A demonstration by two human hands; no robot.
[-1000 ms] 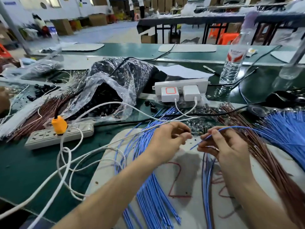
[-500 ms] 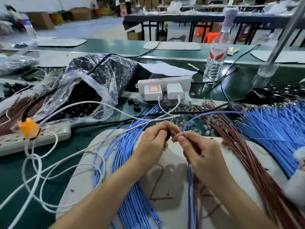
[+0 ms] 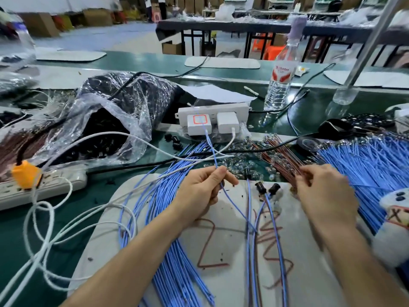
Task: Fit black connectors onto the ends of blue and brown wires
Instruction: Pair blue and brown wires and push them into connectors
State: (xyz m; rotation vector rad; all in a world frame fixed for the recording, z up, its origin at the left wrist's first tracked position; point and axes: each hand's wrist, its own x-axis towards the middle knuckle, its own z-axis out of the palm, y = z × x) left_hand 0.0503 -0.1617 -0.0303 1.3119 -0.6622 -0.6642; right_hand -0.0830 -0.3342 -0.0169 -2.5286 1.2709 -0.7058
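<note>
My left hand (image 3: 204,191) pinches a single blue wire (image 3: 234,206) that runs up toward the chargers and down across the white mat (image 3: 221,284). My right hand (image 3: 323,191) reaches into the brown wire bundle (image 3: 281,158) and pinches its strands at the mat's far right corner. Between my hands lie blue wires with black connectors (image 3: 266,189) fitted on their ends. A heap of blue wires (image 3: 172,240) lies under my left forearm, and another blue bundle (image 3: 363,165) fans out at the right. A plastic bag of black connectors (image 3: 99,138) sits at the left.
A white power strip (image 3: 212,111) with two chargers stands behind the mat. Another strip with an orange plug (image 3: 25,173) lies at the left, with white cables (image 3: 44,218) looping over the green table. A water bottle (image 3: 282,72) stands at the back. Small glass bulbs (image 3: 243,165) lie ahead.
My hands have drawn apart. The right hand let go of the blue wire and moved right to the brown bundle. The left hand keeps the blue wire.
</note>
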